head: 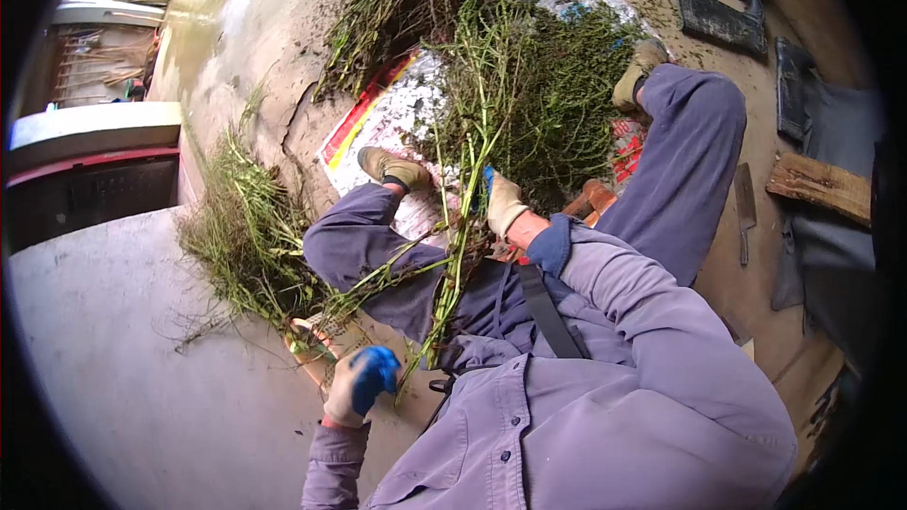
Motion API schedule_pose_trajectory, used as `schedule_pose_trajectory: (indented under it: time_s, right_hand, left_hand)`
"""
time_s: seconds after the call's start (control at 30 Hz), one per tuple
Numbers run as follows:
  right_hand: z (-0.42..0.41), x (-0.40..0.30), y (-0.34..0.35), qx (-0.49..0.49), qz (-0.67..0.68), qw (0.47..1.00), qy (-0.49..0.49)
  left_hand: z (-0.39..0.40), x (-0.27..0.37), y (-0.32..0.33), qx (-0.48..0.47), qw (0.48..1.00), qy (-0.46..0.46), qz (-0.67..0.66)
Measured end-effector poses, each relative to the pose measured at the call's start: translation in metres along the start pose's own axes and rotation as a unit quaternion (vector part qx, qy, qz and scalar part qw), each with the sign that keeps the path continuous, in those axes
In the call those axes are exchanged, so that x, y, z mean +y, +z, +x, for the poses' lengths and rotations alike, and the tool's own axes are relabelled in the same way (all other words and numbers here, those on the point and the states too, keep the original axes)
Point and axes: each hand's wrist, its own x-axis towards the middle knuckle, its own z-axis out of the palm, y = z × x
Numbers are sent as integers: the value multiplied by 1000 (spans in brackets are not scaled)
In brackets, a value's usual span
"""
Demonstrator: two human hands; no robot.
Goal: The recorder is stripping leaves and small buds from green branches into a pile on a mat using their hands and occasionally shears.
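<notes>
My right hand (pixel 504 204), in a cream and blue coated work glove, is closed around the long green stems (pixel 464 227) of a leafy plant bundle standing across my lap. My left hand (pixel 363 384), gloved alike and slightly blurred, is curled beside the lower stem ends; whether it grips anything is not clear. Between my feet a heap of cut green plants (pixel 567 85) lies on a white, red and yellow printed plastic sheet (pixel 382 120). Another pile of plants (pixel 248 234) rests to the left of my left knee, and a further heap (pixel 404 0) lies beyond the sheet.
On the right of the floor are a flat blade with a handle (pixel 745 209), a wooden board (pixel 822 184), dark boots (pixel 721 18) and dark cloth (pixel 836 120). A cracked concrete floor (pixel 262 71) spreads ahead. At left stands a pale ledge (pixel 99 129).
</notes>
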Motion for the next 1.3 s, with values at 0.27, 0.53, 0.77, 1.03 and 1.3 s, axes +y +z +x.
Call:
schedule_pose_trajectory:
  time_s: [0.27, 0.53, 0.77, 1.03, 1.3]
  right_hand:
    - [-39, -31, 24, -38, -103, 993, 45]
    - [-10, -44, 5, 48, -124, 977, -166]
    - [11, -39, -19, 57, -64, 987, -133]
    - [-91, 2, 82, 127, -364, 887, -253]
    - [-174, 2, 121, -43, -514, 812, -273]
  left_hand:
    - [80, 110, 84, 122, 631, 425, 638]
    - [91, 82, 45, 20, 609, 428, 668]
    - [34, 119, -34, 195, 591, 476, 622]
    - [-15, 95, -289, 570, 423, 50, 702]
    - [202, 160, 51, -34, 969, 155, 192]
